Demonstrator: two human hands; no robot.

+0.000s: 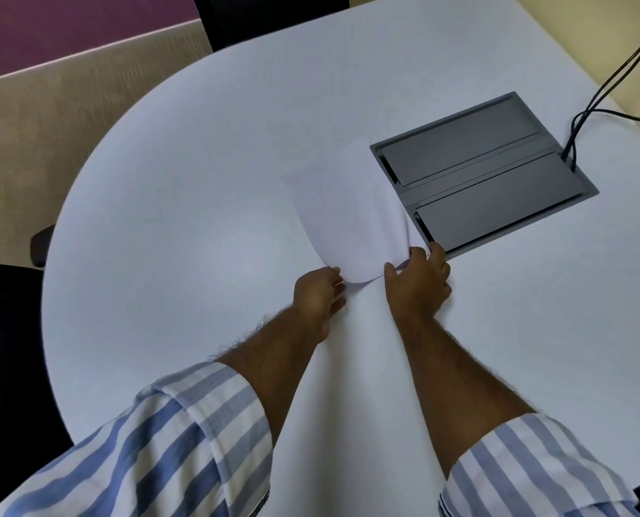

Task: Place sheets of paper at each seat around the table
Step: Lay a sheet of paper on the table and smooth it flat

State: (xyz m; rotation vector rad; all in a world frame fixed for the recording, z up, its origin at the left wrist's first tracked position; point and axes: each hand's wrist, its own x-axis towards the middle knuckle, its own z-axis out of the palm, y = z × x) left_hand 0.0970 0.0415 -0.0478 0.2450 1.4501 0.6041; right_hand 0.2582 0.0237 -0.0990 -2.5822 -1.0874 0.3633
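Note:
White sheets of paper (352, 222) lie near the middle of the white table (184, 203), bowed upward along their near edge. My left hand (320, 298) pinches the near left corner of the paper. My right hand (419, 281) grips the near right corner, fingers curled over the edge. How many sheets are in the stack I cannot tell. Both forearms reach in from the bottom, sleeves rolled up.
A grey cable box (482, 173) with two lids is set into the table just right of the paper, black cables (590, 106) running out of its far corner. Dark chairs stand at the far edge (273, 16) and at the left (8, 330).

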